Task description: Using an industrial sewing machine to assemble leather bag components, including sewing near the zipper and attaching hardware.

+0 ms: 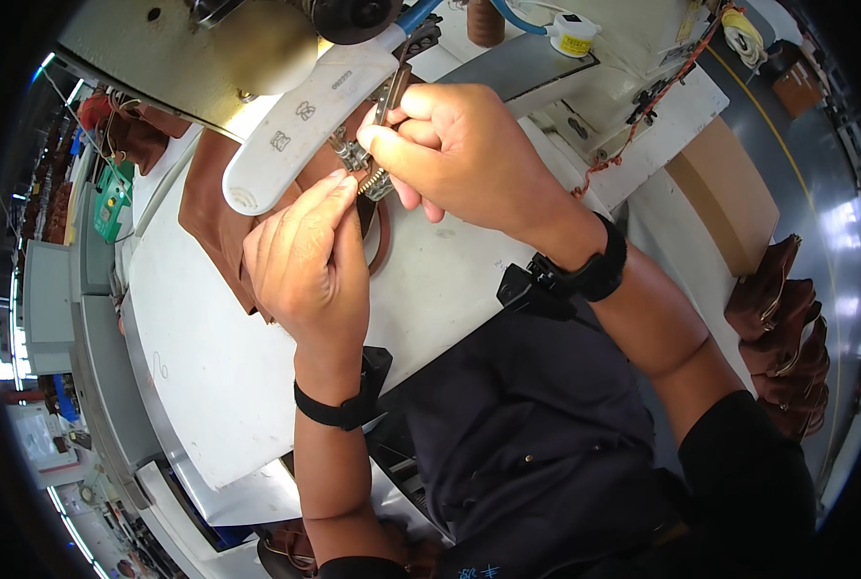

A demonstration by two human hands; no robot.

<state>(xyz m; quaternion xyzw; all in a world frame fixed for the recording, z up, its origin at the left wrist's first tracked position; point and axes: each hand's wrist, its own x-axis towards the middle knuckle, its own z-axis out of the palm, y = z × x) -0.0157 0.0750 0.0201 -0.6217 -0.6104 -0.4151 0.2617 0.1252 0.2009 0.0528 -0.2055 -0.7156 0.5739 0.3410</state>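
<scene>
Brown leather (220,198) lies under the sewing machine's arm, with a short run of brass zipper teeth (370,181) showing by the presser foot (349,151). My left hand (305,256) is closed, fingertips pinched at the near end of the zipper beside the leather. Above and to the right, my right hand (455,145) is closed, thumb and forefinger pressed against a narrow brown strip (388,104) that stands up beside the foot. Its lower fingers curl near the zipper. The fingers hide where the strip and zipper meet. A brown leather loop (382,241) emerges beside my left hand.
The pale machine arm guard (300,130) slants close over my left hand. A brown thread spool (486,23) and a small white container (573,35) are at the back. Brown leather pieces (783,338) are piled at the right, beside a cardboard sheet (725,193).
</scene>
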